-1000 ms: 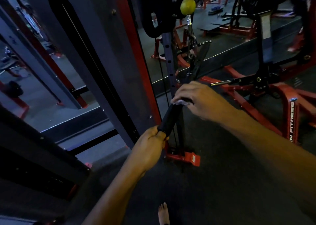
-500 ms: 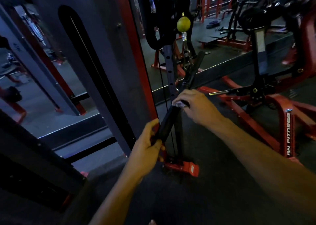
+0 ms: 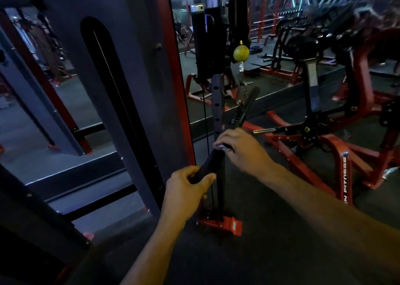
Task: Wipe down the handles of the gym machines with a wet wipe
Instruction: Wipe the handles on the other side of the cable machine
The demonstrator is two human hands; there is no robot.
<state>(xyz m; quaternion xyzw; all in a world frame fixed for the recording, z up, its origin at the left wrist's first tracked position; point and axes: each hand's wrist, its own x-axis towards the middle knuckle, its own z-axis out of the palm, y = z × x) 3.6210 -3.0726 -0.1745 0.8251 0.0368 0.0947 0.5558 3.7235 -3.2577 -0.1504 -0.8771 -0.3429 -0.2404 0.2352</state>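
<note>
Left hand (image 3: pixel 186 190), lower centre of frame, wraps fingers and thumb round the low end of the black bar handle (image 3: pixel 211 162), likely bracing it so it can't swing on the cable. Right hand (image 3: pixel 239 149), just right of centre, pinches a pale wet wipe (image 3: pixel 223 148) round the grip further up, placed to wipe. Yellow ball stop (image 3: pixel 241 53) hangs above.

We have one view only, from a wide-angle camera worn on the head, looking forward and down along both forearms. It sits close: the left hand (image 3: pixel 186 189) and right hand (image 3: pixel 240 148) fill the middle, with the dark floor (image 3: pixel 270 252) below them. Beyond the hands the view reaches red machine frames (image 3: pixel 337 154) and bends straight lines at its edges.
</note>
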